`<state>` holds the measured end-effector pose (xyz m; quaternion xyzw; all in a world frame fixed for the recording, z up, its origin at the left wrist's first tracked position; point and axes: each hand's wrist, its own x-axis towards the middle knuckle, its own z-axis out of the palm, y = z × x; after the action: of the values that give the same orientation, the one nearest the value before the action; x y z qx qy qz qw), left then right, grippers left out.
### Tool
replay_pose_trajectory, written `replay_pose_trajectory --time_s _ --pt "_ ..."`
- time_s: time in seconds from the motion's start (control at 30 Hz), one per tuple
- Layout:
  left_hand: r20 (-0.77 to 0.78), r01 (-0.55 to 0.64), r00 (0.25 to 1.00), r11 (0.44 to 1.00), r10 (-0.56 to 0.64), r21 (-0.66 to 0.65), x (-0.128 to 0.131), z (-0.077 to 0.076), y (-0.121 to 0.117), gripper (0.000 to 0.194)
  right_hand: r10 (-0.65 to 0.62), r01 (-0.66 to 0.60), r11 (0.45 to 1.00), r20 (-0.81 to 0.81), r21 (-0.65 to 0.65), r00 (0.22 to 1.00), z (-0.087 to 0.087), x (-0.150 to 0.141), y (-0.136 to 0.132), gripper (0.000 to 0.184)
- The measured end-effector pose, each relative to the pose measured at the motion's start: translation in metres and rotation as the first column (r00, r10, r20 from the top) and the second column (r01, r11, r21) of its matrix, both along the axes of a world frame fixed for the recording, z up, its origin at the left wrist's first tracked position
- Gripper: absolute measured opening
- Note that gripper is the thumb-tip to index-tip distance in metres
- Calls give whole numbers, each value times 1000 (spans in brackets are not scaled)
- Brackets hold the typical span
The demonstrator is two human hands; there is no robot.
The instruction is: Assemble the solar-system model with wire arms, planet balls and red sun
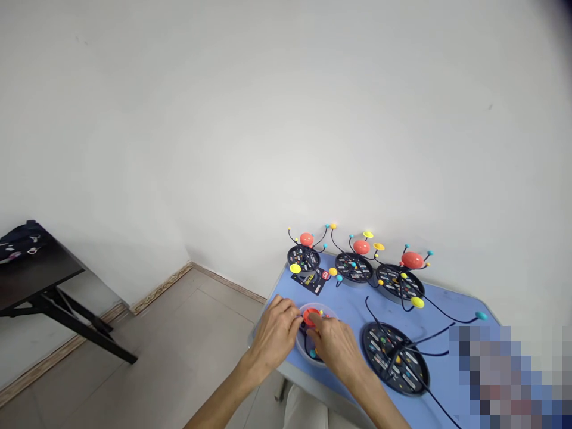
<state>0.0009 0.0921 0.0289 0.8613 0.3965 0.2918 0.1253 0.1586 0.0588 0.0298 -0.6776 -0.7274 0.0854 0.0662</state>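
Pale wall (277, 137) at the rear, tiled floor (192, 333) below, blue worktop (348, 310) standing by the wall. Off to the left, noted a black table (51, 271) bearing a dark patterned bundle (20, 243).

Located near the front edge of the worktop, between both hands: a clear round tub (301, 350), with an orange-red round piece (308, 312) at its upper part and small coloured balls and dark parts within. Observed at the left side of the orange-red piece: left hand (277, 329), fingers bent inward. Observed over its right side: right hand (333, 341), fingers curled down to it. Grasp of either set of fingers partly hidden; cannot tell whether clenched on the piece or merely touching.

Lined up along the back: leftmost model (304, 258), middle model (354, 268) and rightmost model (401, 283), each with dark round base, orange-red ball and coloured balls on curved black arms. Lying just in front of the leftmost: black printed card (316, 282). Right of the tub, apart from it: larger-looking dark base (379, 345), fitted with bare black arms.
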Motion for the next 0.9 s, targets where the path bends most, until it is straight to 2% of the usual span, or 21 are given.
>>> replay_pose_trajectory --time_s 0.13,0.27,0.4,0.5,0.6,0.7,0.77,0.83,0.9 --pt "59 -36 998 999 36 -4 -6 -2 2 25 30 -29 999 25 -40 999 -1 -5 -2 25" --pt "100 -61 993 997 64 -36 -6 -8 -5 29 54 -50 995 43 -91 998 -1 -13 4 14" --pt "80 -51 995 997 56 -60 -5 -9 -9 28 10 -7 997 41 -74 999 -3 -19 10 24" --pt "17 -37 999 998 38 -50 -6 -5 -8 24 -59 58 997 -12 -47 998 1 -13 8 23" --pt "-112 -21 993 1000 19 -15 -3 -2 -7 24 -146 148 989 -126 5 981 11 3 0 22" --pt "-253 22 967 999 -14 28 5 -7 -5 27 -187 209 976 -263 60 947 19 23 -15 25" --pt "-308 48 951 997 -28 58 13 -15 -4 28 -182 251 962 -430 108 884 21 37 -29 24" --pt "-330 64 943 995 -37 72 21 -22 -3 30 -165 342 930 -675 137 719 21 48 -46 24" --pt "-345 65 938 996 -41 59 29 -27 -2 32 -160 412 907 -834 86 528 19 58 -66 28"
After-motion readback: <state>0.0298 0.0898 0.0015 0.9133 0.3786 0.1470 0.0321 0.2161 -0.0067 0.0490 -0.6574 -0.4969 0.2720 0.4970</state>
